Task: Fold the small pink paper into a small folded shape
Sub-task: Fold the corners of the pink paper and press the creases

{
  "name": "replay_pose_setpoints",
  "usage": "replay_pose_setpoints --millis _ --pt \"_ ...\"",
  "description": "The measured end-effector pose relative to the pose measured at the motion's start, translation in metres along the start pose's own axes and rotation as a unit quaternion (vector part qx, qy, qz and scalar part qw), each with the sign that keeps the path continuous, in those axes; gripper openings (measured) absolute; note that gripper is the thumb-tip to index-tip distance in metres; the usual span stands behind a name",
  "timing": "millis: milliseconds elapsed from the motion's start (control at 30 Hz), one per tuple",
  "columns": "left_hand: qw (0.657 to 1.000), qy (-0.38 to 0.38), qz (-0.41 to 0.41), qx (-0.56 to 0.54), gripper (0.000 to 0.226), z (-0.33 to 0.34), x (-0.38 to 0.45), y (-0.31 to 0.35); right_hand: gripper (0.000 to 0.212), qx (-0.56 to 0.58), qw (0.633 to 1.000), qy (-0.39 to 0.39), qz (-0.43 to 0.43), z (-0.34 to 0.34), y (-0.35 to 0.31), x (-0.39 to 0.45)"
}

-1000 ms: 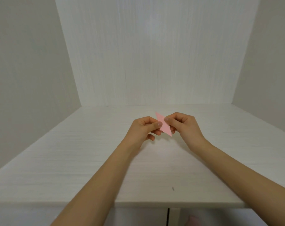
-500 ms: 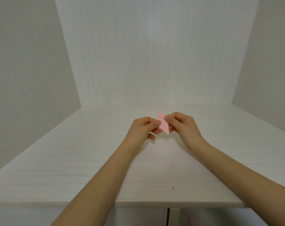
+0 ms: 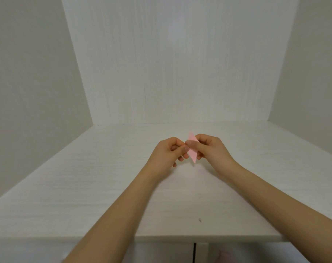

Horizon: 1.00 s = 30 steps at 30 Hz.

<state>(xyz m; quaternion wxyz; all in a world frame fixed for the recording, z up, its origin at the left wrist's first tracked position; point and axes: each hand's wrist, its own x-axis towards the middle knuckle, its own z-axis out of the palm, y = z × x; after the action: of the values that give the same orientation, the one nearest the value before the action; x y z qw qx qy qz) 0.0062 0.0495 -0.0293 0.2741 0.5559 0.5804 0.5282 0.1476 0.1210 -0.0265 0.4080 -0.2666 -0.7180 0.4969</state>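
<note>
White table [image 3: 85,186], both hands pinching pink paper [image 3: 193,154], now turned steeper than before

Above the white table [image 3: 96,186], the left hand [image 3: 166,153] and right hand [image 3: 211,148] pinched the small pink paper [image 3: 192,149] between them; it stood as a narrow diamond, points up and down; a dark speck [image 3: 199,220] lay near the table's front edge.
</note>
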Motion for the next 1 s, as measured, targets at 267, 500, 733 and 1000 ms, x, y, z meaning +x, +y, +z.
replay_pose_setpoints --millis 267,500,733,1000 --pt "0.999 0.045 0.008 -0.008 0.012 -0.002 0.001 0.000 0.006 0.047 0.999 -0.015 0.018 0.000 0.003 0.001" --pt "0.996 0.066 0.036 0.040 0.012 0.000 -0.001 0.001 0.011 0.062 0.998 -0.002 0.022 -0.001 0.003 0.003" --pt "0.998 0.054 0.029 -0.001 0.013 -0.001 0.000 0.003 0.017 0.115 0.993 0.005 0.034 -0.004 -0.002 0.003" --pt "0.992 0.047 0.017 -0.117 0.009 -0.006 -0.002 0.009 0.020 0.227 0.972 0.032 0.058 -0.005 -0.006 0.004"
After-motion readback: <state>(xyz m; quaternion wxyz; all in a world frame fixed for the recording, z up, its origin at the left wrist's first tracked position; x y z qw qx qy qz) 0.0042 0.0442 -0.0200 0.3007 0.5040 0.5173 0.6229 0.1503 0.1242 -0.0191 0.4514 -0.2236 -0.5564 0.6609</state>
